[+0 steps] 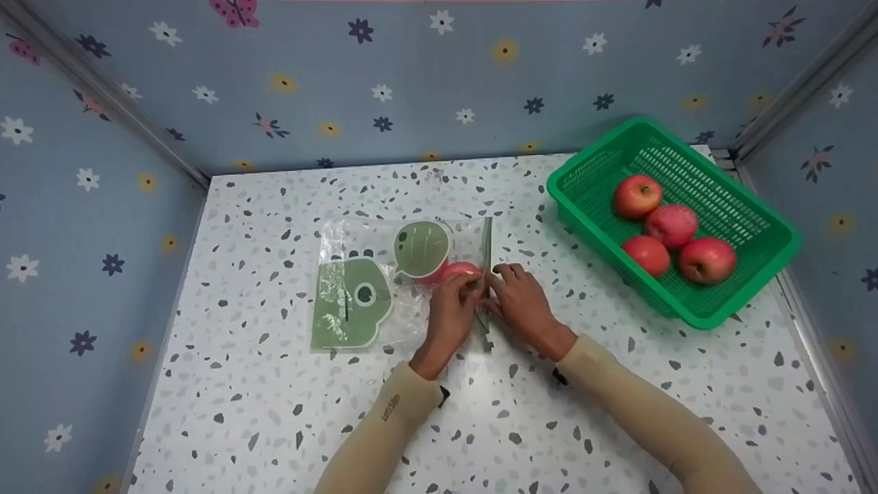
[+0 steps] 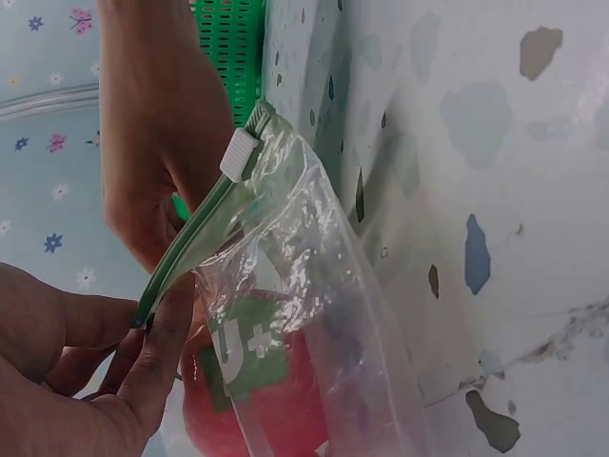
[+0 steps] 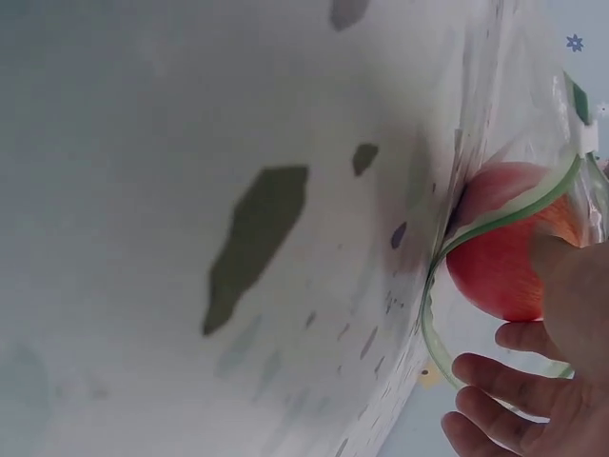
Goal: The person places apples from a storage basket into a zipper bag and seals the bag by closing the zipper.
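Observation:
A clear zip bag [image 1: 411, 312] with green dinosaur print lies flat in front of me, its green-edged mouth to the right. My left hand [image 1: 453, 309] pinches the edge of that mouth between thumb and fingers, as the left wrist view shows. Red apple [image 3: 495, 276] shows just inside the opening, partly covered by film and print. At the mouth, my right hand [image 1: 525, 302] has its thumb against the apple, its other fingers loosely extended. A white slider [image 2: 239, 155] sits on the zip strip [image 2: 195, 221].
To the right stands a green plastic basket [image 1: 744, 295] holding several red apples [image 1: 708, 261]. The speckled white table [image 1: 274, 418] meets flower-patterned walls [image 1: 411, 82] at the back and sides.

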`<state>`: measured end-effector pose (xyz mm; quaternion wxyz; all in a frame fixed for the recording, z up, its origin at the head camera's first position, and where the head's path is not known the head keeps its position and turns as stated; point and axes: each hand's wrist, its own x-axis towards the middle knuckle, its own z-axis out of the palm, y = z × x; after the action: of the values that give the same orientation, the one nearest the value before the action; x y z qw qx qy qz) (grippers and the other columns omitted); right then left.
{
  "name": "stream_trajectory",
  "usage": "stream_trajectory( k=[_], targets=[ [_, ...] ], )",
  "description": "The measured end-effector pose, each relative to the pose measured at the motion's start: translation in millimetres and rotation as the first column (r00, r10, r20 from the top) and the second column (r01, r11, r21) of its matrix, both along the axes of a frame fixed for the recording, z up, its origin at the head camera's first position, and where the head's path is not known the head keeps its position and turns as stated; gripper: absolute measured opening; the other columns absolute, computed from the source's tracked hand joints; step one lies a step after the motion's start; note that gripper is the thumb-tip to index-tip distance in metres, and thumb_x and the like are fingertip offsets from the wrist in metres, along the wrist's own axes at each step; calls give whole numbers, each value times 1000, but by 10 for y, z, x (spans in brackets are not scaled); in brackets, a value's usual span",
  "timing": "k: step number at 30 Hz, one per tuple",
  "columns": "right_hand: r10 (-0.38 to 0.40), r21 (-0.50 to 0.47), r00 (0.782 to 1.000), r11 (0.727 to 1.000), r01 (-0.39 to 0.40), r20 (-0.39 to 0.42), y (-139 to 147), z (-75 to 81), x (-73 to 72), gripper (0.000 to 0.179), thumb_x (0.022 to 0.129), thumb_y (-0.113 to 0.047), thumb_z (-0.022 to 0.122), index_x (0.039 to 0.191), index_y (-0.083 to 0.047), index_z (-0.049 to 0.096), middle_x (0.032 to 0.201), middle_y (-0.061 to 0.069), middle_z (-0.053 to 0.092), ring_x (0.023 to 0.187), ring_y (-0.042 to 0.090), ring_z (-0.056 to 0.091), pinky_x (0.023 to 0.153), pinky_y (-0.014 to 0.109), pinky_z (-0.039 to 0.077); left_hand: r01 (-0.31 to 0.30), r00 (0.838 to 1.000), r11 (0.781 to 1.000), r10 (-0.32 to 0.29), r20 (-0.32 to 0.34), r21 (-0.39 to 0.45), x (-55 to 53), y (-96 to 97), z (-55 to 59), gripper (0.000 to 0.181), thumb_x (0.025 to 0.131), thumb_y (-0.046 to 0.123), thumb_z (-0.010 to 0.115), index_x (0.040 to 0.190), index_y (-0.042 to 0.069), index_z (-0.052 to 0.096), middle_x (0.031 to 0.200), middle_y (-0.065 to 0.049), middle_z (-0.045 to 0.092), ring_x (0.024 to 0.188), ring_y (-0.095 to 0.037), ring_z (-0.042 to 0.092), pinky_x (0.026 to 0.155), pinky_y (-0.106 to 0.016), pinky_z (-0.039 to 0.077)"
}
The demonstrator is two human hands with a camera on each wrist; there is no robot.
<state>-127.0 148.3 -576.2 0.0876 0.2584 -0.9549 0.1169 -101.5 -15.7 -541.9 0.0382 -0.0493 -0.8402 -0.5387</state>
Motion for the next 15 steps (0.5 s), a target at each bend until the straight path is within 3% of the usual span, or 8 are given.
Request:
stream_trajectory(
  k=[5,15],
  targets=[
    [-18,-15,998,1000,19,54,10,17,-10,50,99,-39,72,134,-3,66,122,16,65,112,35,58,91,49,55,4,1000,1000,-4,8,11,-10,1,11,21,96,-7,68,116,-5,74,113,-18,75,102,-30,72,91,-45,59],
    [-1,-49,996,999,5,86,-89,5,-43,40,100,-30,74,129,-4,70,121,15,66,113,35,60,92,51,55,6,1000,1000,-6,-19,16,-9,-14,-9,28,93,-14,65,119,-6,74,114,-17,73,101,-28,69,89,-41,59]
  ],
)
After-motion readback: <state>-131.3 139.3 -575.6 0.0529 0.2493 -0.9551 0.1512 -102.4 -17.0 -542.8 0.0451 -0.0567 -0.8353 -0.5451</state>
